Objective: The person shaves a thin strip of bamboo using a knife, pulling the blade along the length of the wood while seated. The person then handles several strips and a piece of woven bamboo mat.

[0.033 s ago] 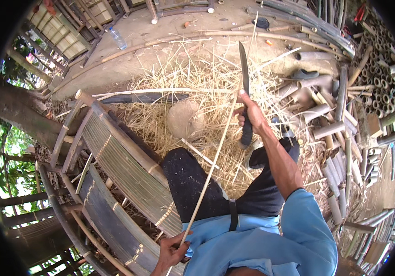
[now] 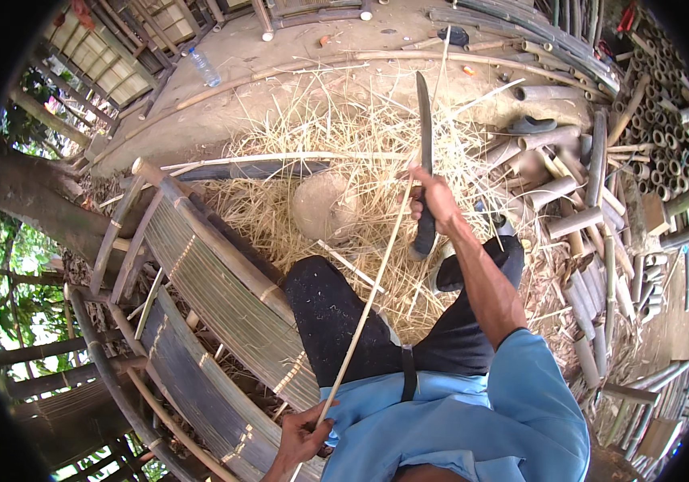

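My right hand [image 2: 438,202] is closed round the dark handle of a machete [image 2: 426,120], its long blade pointing away from me. A long, pale bamboo strip [image 2: 367,313] runs slantwise from my lower left, across my lap, up to the blade. It passes beside the right hand's thumb and fingers, close against the blade; whether they touch is hard to tell. Low at the left, my left hand [image 2: 304,432] pinches the near part of the strip between thumb and fingers. Thin shavings [image 2: 393,161] lie heaped beyond my knees.
A rounded block [image 2: 324,207] stands among the shavings. Slatted bamboo seating [image 2: 216,277] is close on my left. Cut bamboo pieces [image 2: 549,197] and stacked tubes [image 2: 670,136] lie to the right. A plastic bottle [image 2: 205,67] lies on the ground at the far left.
My right hand and the machete handle have shifted slightly toward me and to the left. My left hand stays in nearly the same place on the strip.
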{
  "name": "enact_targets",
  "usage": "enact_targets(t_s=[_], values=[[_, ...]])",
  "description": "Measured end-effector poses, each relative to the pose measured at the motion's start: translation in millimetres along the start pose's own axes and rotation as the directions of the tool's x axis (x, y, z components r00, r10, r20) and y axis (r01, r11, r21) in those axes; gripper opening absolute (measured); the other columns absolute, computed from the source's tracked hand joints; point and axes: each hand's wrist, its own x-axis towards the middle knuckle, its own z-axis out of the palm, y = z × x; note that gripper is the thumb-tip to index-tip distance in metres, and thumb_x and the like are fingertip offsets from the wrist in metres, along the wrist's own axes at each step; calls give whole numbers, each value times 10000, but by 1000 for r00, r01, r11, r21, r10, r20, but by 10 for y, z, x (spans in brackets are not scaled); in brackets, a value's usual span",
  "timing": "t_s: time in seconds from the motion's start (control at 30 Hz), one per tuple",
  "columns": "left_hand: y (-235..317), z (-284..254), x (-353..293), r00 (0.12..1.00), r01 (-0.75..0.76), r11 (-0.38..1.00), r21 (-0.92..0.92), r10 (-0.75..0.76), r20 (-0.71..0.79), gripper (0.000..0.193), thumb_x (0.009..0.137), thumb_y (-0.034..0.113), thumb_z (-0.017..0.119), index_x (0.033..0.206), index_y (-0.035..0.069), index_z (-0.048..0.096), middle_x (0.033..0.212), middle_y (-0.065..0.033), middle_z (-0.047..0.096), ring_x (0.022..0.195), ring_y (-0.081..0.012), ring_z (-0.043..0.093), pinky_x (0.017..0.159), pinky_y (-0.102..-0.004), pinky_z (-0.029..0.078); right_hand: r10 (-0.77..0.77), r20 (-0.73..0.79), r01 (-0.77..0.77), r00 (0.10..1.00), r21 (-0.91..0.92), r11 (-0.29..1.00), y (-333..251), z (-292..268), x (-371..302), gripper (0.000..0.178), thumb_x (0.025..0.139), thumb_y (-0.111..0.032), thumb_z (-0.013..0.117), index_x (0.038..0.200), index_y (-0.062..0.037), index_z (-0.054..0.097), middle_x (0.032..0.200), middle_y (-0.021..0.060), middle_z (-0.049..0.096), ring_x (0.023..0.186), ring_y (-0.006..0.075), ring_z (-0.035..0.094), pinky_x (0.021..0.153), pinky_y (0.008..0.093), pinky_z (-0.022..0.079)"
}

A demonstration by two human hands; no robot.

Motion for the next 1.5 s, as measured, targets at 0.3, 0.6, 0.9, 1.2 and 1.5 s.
enact_targets(t_s=[0.3,0.6,0.9,1.2,1.5], values=[[884,271,1344,996,-14,955,-298,39,78,428,1033,213,576,1428,52,544,589,33,480,428,-43,412,371,-216,279,91,310,2,946,-286,958,297,734,-1013,537,988,-470,617,1111,52,606,631,109,623,449,101,499,431,273,396],[904,68,1385,980,-191,951,-241,174,-93,317,1034,151,580,1310,2,622,583,87,396,435,-7,325,385,-218,230,-134,328,353,935,-822,448,326,223,-815,794,977,-706,407,1270,15,566,712,227,668,738,343,724,647,479,558],[863,132,1242,974,-203,967,-152,184,-131,248,1026,120,582,1231,-3,645,624,94,399,495,-2,327,433,-221,215,-47,506,509,861,-856,90,296,315,-925,827,924,-779,419,1031,-5,693,551,156,629,531,340,680,543,440,555],[770,176,1050,977,-192,978,-83,182,-115,208,1025,100,567,1190,1,646,651,95,432,555,5,365,478,-215,257,-248,320,357,914,-927,119,177,152,-517,872,969,-776,263,907,-72,773,526,125,597,518,208,660,464,385,499],[755,146,962,992,-112,991,-73,107,-69,196,1028,96,571,1179,-13,633,659,100,410,541,-1,340,468,-215,226,-269,460,504,846,-854,127,380,163,-824,747,955,-683,499,781,3,739,490,155,568,458,293,612,510,470,519]])
